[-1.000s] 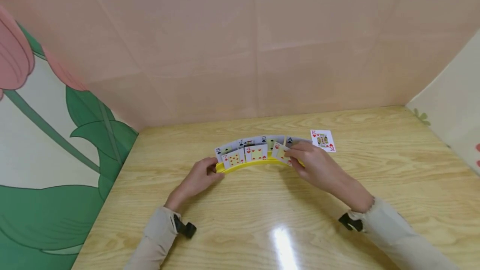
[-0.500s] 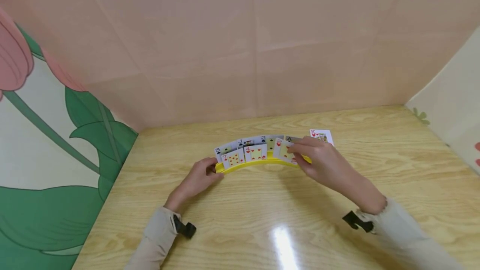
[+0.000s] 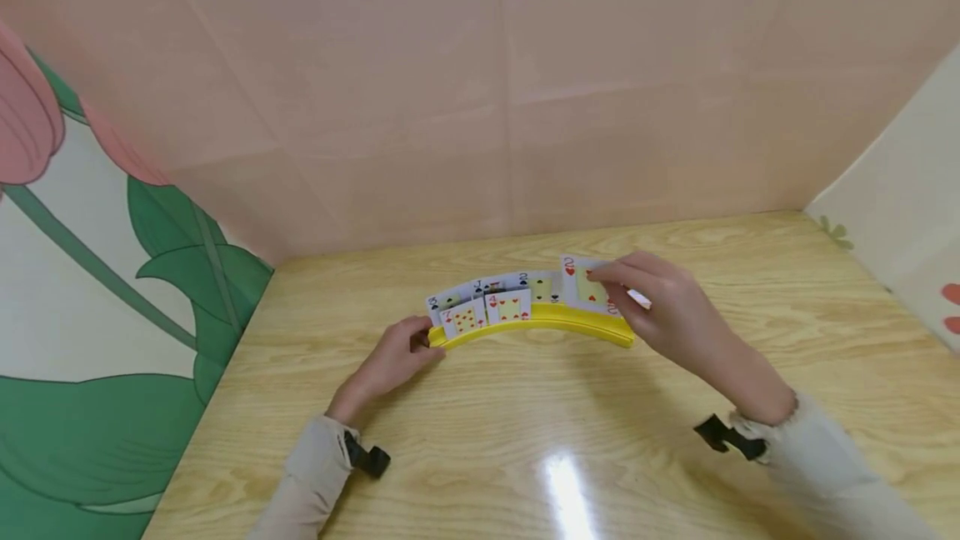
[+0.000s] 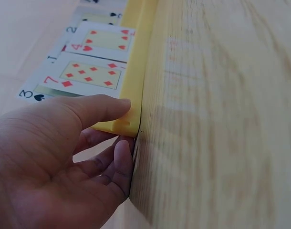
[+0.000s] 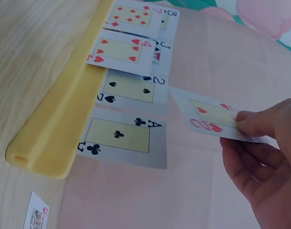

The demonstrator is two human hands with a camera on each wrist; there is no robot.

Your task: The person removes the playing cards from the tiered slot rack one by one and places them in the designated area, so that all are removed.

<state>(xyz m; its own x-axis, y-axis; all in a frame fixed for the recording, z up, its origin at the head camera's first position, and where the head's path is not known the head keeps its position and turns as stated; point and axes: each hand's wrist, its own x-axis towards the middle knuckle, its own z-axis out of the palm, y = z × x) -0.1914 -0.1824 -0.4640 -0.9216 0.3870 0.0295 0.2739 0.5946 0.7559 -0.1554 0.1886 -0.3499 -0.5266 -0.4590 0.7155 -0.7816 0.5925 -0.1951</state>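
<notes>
My left hand (image 3: 393, 357) grips the left end of a curved yellow card holder (image 3: 573, 319), thumb on top, fingers underneath and behind. Between thumb and fingers of my right hand (image 3: 675, 315) is a two of hearts (image 5: 214, 114), held up above the holder's right part. The holder's front row carries a seven of diamonds (image 3: 464, 320) and a four of hearts (image 3: 509, 306). Behind stand a three of spades (image 4: 28, 93), a jack (image 5: 157, 50), a two of spades (image 5: 129, 90) and an ace of clubs (image 5: 124, 138); the held card hides the ace in the head view.
A king of hearts (image 5: 36, 214) lies on the wooden table (image 3: 480, 423) beyond the holder's right end, mostly covered by my right hand in the head view. A pink covering (image 3: 510, 107) rises at the table's back edge; printed panels flank both sides.
My right hand has raised the two of hearts from the holder's front row and moved it to the right, straightening its tilt. My left hand keeps its place on the holder.
</notes>
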